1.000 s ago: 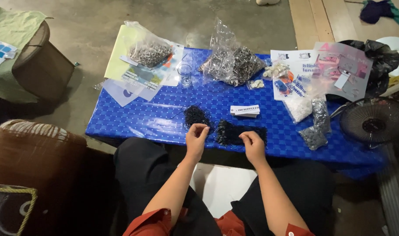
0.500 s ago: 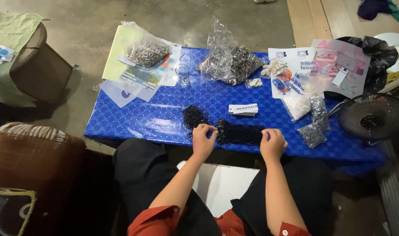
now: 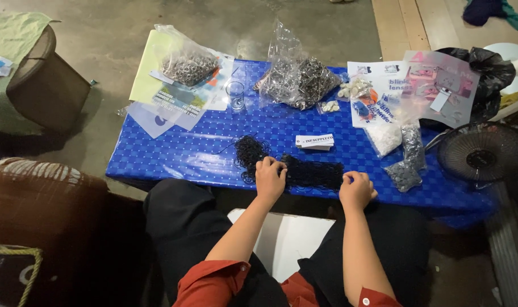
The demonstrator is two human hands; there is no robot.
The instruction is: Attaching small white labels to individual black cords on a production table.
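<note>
1. The blue checked table [image 3: 174,156] is the landmark; it stands low on a bare concrete floor [image 3: 117,28], with the seated person's dark-trousered knees at its near edge.
2. Off the table's left end sit a brown woven stool [image 3: 40,199] and, farther back, a round brown seat [image 3: 46,85] with a green cloth [image 3: 15,28] over it.
3. Off the table's right end stands a small black fan [image 3: 481,152], with a black plastic bag [image 3: 489,71] behind it.
4. At the table's far left corner lies a stack of papers [image 3: 157,99], yellow and white, with a clear bag of metal rings [image 3: 186,65] on top.
5. At the far middle of the table sits a bigger clear bag of metal parts [image 3: 299,79], and a small clear glass [image 3: 235,94] stands just left of it.
6. On the table's right part lie printed sheets [image 3: 409,85] and small bags of pale and grey bits [image 3: 404,165].
7. Near the table's middle lies a white label card [image 3: 314,141].
8. Along the table's near edge lies a strip of black netting [image 3: 313,172], stretched between the hands, and a loose coil of black cord [image 3: 247,153] lies at its left end.
9. The left hand [image 3: 270,177] rests on the table's near edge, its fingers curled down and gripping the netting's left end.
10. The right hand [image 3: 356,190] is at the near edge too, clenched around the netting's right end.
</note>
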